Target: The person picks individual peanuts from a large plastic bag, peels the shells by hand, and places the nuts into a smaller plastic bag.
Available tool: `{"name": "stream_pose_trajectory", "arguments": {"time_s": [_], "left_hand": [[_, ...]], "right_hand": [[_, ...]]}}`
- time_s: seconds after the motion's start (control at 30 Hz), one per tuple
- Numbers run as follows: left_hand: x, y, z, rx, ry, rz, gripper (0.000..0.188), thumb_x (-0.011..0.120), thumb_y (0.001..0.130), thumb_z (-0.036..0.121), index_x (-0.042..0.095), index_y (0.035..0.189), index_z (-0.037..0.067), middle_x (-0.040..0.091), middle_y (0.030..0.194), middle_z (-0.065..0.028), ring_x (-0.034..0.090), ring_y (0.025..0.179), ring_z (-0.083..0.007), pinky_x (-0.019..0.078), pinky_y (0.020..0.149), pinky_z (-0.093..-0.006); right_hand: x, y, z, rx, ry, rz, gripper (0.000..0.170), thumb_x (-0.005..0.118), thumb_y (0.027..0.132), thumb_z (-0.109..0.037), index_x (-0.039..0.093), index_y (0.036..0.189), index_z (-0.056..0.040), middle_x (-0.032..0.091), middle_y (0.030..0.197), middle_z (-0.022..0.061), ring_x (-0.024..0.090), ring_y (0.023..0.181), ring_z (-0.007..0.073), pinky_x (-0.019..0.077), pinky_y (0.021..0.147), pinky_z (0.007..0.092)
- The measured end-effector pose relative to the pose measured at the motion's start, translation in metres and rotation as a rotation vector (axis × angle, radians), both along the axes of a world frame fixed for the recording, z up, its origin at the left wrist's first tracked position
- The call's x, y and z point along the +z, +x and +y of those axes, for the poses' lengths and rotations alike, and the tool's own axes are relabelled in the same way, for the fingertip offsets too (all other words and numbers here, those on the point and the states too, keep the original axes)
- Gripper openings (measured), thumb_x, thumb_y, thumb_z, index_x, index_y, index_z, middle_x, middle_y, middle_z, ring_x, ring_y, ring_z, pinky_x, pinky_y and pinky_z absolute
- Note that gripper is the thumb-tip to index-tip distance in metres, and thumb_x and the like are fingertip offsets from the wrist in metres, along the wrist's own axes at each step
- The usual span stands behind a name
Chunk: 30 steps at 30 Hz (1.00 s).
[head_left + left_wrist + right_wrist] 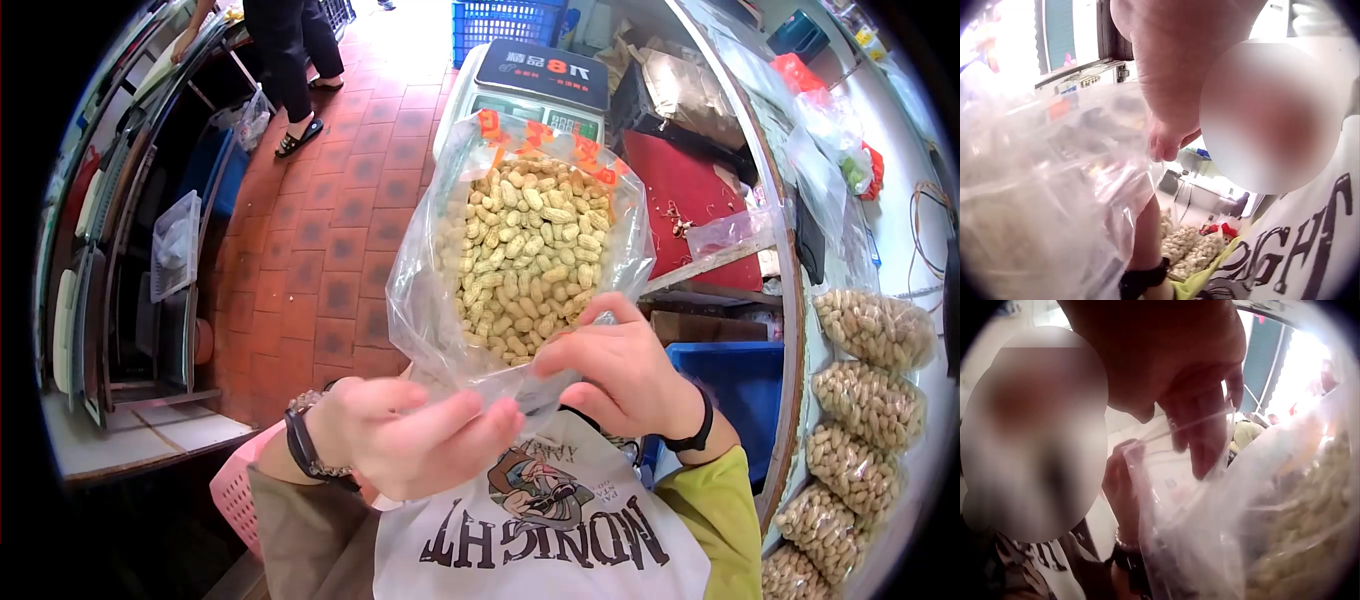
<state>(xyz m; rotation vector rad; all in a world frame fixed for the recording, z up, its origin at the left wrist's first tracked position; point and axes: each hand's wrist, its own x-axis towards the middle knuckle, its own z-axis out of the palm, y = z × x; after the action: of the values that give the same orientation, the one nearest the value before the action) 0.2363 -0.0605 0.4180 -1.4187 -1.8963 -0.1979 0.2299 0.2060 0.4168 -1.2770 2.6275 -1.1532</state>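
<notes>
In front of the printed white top [545, 545], a clear plastic bag [425, 290] holds unshelled peanuts [530, 250], its mouth open near the digital scale [497, 103]; the left hand [415, 432] pinches its near rim, the right hand [625, 370] touching it with fingers loosely spread

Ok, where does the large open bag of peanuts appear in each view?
Head: the open bag is in the centre.
Left wrist: the open bag fills the lower left.
Right wrist: the open bag spans the lower right.
Shared landmark: the white top, at bottom, lower right and lower left respectively.
</notes>
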Motion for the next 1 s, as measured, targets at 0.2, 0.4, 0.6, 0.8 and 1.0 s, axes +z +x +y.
{"name": "stream_pose_trajectory", "arguments": {"time_s": [0.2, 0.4, 0.6, 0.8, 1.0], "left_hand": [[0.001, -0.007, 0.013, -0.420, 0.028, -0.409, 0.020, 0.060, 0.084, 0.013, 0.073, 0.098, 0.021, 0.066, 0.091, 0.0099, 0.058, 0.094, -0.0082, 0.0344, 0.090, -0.0333], [0.007, -0.007, 0.017, -0.498, -0.077, -0.565, 0.014, 0.067, 0.083, 0.018, 0.073, 0.095, 0.024, 0.047, 0.070, 0.0093, 0.052, 0.072, -0.0072, 0.0317, 0.080, -0.0341], [0.005, -0.010, -0.006, -0.083, 0.242, -0.411, 0.013, 0.067, 0.081, 0.038, 0.071, 0.079, 0.027, 0.043, 0.067, 0.0112, 0.046, 0.070, -0.0096, 0.0247, 0.072, -0.0348], [0.010, -0.016, -0.014, 0.129, 0.207, -0.633, 0.028, 0.068, 0.082, 0.038, 0.068, 0.077, 0.011, 0.057, 0.110, -0.0076, 0.050, 0.090, -0.0228, 0.0361, 0.086, -0.0430], [0.017, -0.016, -0.011, 0.190, 0.316, -1.223, 0.018, 0.060, 0.090, 0.011, 0.068, 0.081, -0.002, 0.068, 0.088, -0.0140, 0.063, 0.069, -0.0268, 0.0504, 0.064, -0.0318]], "right_hand": [[0.000, -0.013, -0.008, 0.224, 0.068, -0.226, 0.020, 0.060, 0.091, -0.023, 0.066, 0.099, -0.0052, 0.065, 0.104, 0.0106, 0.059, 0.103, 0.0241, 0.0401, 0.089, 0.0390], [0.024, -0.015, -0.012, 0.137, 0.368, -0.054, 0.034, 0.073, 0.080, -0.036, 0.070, 0.105, -0.0132, 0.066, 0.106, 0.0025, 0.056, 0.104, 0.0230, 0.0316, 0.089, 0.0401], [0.046, -0.017, 0.016, 0.253, 0.255, -0.101, 0.032, 0.072, 0.082, -0.045, 0.071, 0.086, -0.0130, 0.062, 0.081, -0.0019, 0.052, 0.094, 0.0215, 0.0269, 0.087, 0.0427], [0.039, 0.006, 0.014, 0.200, 0.322, 0.176, 0.016, 0.071, 0.072, -0.017, 0.060, 0.083, -0.0211, 0.047, 0.080, -0.0051, 0.051, 0.092, 0.0158, 0.0271, 0.083, 0.0387], [0.043, -0.009, 0.009, 0.291, 0.090, 0.093, 0.014, 0.071, 0.079, -0.023, 0.064, 0.089, -0.0168, 0.051, 0.088, -0.0007, 0.051, 0.089, 0.0175, 0.0338, 0.081, 0.0366]]}}
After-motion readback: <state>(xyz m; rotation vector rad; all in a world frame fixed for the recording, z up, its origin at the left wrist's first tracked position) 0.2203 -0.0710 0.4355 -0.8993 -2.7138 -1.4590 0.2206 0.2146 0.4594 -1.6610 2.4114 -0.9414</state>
